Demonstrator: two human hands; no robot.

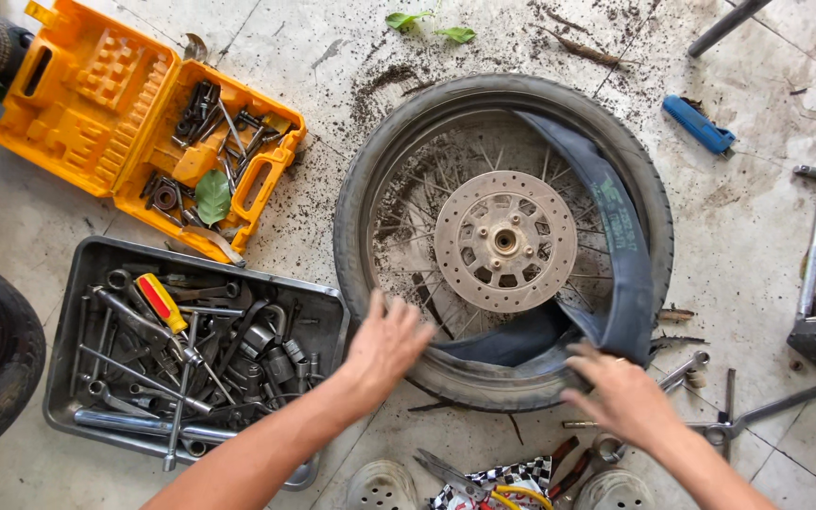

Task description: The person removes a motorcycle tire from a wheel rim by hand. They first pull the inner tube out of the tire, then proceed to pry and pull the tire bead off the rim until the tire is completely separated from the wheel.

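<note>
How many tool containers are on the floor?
2: an open yellow tool case at upper left, and a grey metal tray of wrenches below it, left of the wheel. Others may lie outside view.

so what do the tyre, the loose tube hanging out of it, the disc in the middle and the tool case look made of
Tyre: matte black rubber, dusty sidewall.
Inner tube: thinner, smoother dark rubber; it folds limply out of the rim.
Disc: bare metal, probably steel, drilled and dulled by dirt.
Tool case: moulded orange plastic, slightly glossy.
Both hands, left and right, rest on the tyre's near edge.
</note>
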